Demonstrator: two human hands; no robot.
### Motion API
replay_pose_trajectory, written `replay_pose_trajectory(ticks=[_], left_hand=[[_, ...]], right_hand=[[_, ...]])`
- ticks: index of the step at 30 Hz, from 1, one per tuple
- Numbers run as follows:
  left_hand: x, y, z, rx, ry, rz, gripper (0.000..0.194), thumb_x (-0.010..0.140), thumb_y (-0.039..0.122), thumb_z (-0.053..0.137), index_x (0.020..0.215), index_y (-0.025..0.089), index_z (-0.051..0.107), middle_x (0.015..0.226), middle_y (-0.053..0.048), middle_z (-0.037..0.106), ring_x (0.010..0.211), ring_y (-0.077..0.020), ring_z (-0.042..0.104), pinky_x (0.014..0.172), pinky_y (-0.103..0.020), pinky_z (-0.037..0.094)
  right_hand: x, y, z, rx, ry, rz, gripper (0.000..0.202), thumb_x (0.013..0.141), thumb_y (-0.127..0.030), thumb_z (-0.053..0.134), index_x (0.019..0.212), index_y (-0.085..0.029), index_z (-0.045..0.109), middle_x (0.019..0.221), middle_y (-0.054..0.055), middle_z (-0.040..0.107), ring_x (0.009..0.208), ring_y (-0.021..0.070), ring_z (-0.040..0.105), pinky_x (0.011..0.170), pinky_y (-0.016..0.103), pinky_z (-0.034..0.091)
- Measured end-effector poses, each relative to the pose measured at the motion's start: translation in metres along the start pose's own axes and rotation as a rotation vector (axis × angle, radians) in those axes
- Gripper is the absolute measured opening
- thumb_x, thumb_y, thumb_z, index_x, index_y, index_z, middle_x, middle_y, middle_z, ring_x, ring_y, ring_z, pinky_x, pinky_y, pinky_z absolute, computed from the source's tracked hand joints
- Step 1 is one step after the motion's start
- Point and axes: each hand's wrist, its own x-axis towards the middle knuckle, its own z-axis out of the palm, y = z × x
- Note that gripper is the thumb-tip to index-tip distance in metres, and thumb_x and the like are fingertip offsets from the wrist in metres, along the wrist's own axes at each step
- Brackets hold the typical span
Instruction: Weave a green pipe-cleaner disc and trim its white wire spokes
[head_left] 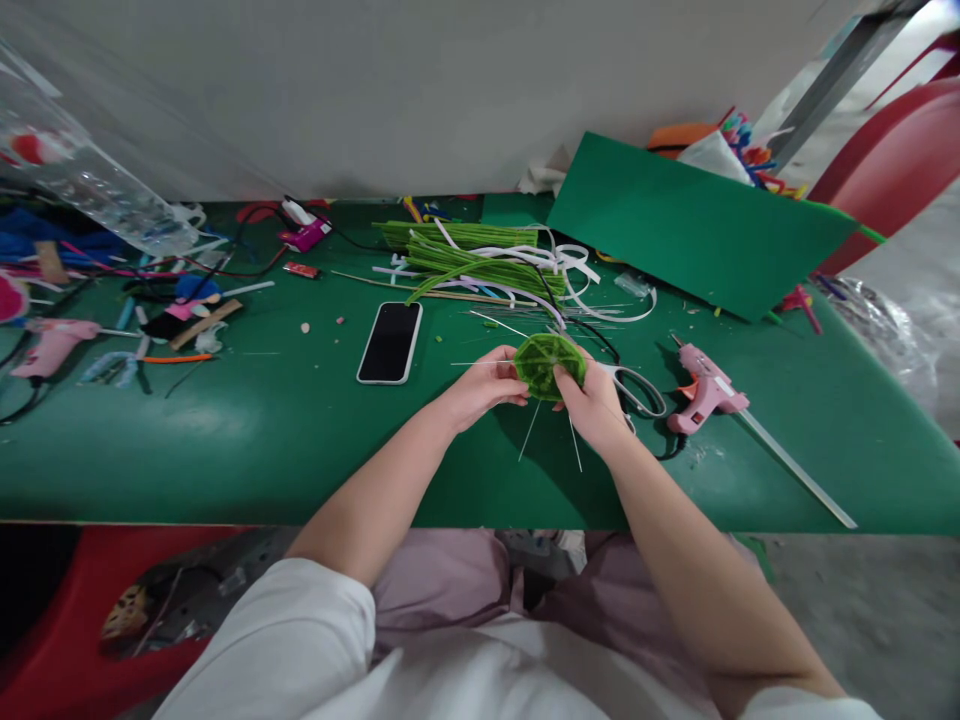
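Both hands hold a small round green woven disc [545, 363] made of fuzzy green stems wound around thin white spokes that stick out all round. My left hand [486, 385] pinches its left edge. My right hand [598, 403] grips its right and lower edge. The disc hangs just above the green table [247, 430], near its front middle. A pile of green fuzzy stems [480, 258] and white strips [577, 268] lies just behind the disc.
A black phone [391, 341] lies left of the hands. Scissors [637, 388] and a pink glue gun [705, 391] lie to the right. A green foam sheet [697, 225] leans at the back right. Craft clutter and another pink glue gun [52, 343] crowd the far left.
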Motion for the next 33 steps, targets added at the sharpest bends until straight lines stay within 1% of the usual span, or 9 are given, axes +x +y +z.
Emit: replay_pose_trajectory(ticks=[4, 8, 13, 19, 21, 24, 26, 29, 33], left_hand=[[0.001, -0.001, 0.0, 0.044, 0.002, -0.016, 0.034, 0.068, 0.014, 0.062, 0.097, 0.019, 0.045, 0.071, 0.003, 0.056, 0.062, -0.0088, 0.057, 0.066, -0.029, 0.047], [0.001, -0.001, -0.001, 0.063, 0.005, -0.011, 0.035, 0.068, 0.016, 0.063, 0.098, 0.019, 0.045, 0.074, 0.003, 0.055, 0.063, -0.0091, 0.058, 0.066, -0.029, 0.048], [0.001, 0.0, 0.002, 0.088, 0.026, -0.007, 0.032, 0.071, 0.024, 0.062, 0.098, 0.019, 0.045, 0.08, 0.001, 0.054, 0.066, -0.0102, 0.057, 0.067, -0.03, 0.048], [-0.002, 0.003, 0.006, 0.344, 0.141, 0.178, 0.032, 0.074, 0.033, 0.058, 0.102, 0.02, 0.049, 0.092, -0.002, 0.054, 0.085, -0.0138, 0.054, 0.076, -0.028, 0.045], [-0.005, 0.007, -0.001, 0.386, 0.088, 0.208, 0.038, 0.072, 0.03, 0.06, 0.108, 0.021, 0.05, 0.098, -0.004, 0.054, 0.091, -0.0156, 0.053, 0.079, -0.029, 0.044], [-0.011, 0.017, -0.016, 0.33, -0.191, 0.137, 0.057, 0.067, 0.022, 0.062, 0.122, 0.024, 0.045, 0.112, -0.007, 0.052, 0.104, -0.0201, 0.05, 0.085, -0.032, 0.043], [-0.014, 0.023, -0.024, 0.234, -0.32, 0.067, 0.065, 0.065, 0.018, 0.06, 0.127, 0.026, 0.041, 0.112, -0.008, 0.053, 0.103, -0.0218, 0.052, 0.086, -0.035, 0.043], [-0.017, 0.027, -0.023, 0.202, -0.333, -0.012, 0.059, 0.068, 0.019, 0.057, 0.125, 0.025, 0.044, 0.111, -0.007, 0.054, 0.1, -0.0216, 0.054, 0.086, -0.036, 0.043], [-0.014, 0.021, -0.008, 0.362, -0.279, -0.056, 0.047, 0.071, 0.023, 0.059, 0.117, 0.023, 0.05, 0.109, -0.006, 0.055, 0.1, -0.0197, 0.053, 0.085, -0.033, 0.043]], right_hand=[[0.0, 0.002, 0.001, -0.043, 0.007, -0.024, 0.036, 0.081, -0.032, 0.047, 0.115, -0.02, 0.051, 0.081, 0.007, 0.063, 0.064, 0.0199, 0.06, 0.045, 0.027, 0.048], [0.0, 0.002, 0.001, -0.061, -0.006, 0.0, 0.037, 0.081, -0.033, 0.046, 0.115, -0.02, 0.051, 0.083, 0.007, 0.062, 0.063, 0.0189, 0.06, 0.045, 0.027, 0.049], [0.002, -0.001, 0.002, 0.104, -0.039, 0.108, 0.031, 0.077, -0.034, 0.05, 0.106, -0.021, 0.054, 0.084, 0.004, 0.061, 0.06, 0.0151, 0.058, 0.041, 0.024, 0.049], [0.003, -0.008, -0.001, 0.276, -0.202, 0.322, 0.017, 0.068, -0.025, 0.056, 0.084, -0.017, 0.057, 0.056, -0.003, 0.054, 0.039, 0.0091, 0.047, 0.032, 0.022, 0.045], [0.003, -0.01, -0.005, 0.328, -0.235, 0.389, 0.009, 0.066, -0.021, 0.056, 0.074, -0.017, 0.055, 0.045, -0.007, 0.046, 0.033, 0.0067, 0.038, 0.028, 0.021, 0.041], [0.001, -0.011, -0.013, 0.396, -0.301, 0.467, 0.005, 0.063, -0.019, 0.055, 0.063, -0.017, 0.05, 0.036, -0.01, 0.035, 0.028, 0.004, 0.027, 0.025, 0.018, 0.036], [0.0, -0.011, -0.018, 0.378, -0.361, 0.519, 0.006, 0.062, -0.018, 0.055, 0.062, -0.017, 0.049, 0.036, -0.009, 0.038, 0.027, 0.0039, 0.028, 0.023, 0.017, 0.032], [-0.002, -0.008, -0.022, 0.304, -0.454, 0.548, 0.006, 0.062, -0.019, 0.055, 0.066, -0.016, 0.052, 0.041, -0.006, 0.047, 0.027, 0.0052, 0.035, 0.022, 0.016, 0.031], [-0.003, -0.006, -0.019, 0.257, -0.523, 0.539, 0.007, 0.064, -0.021, 0.057, 0.068, -0.015, 0.055, 0.043, -0.006, 0.048, 0.028, 0.0053, 0.036, 0.022, 0.016, 0.033]])
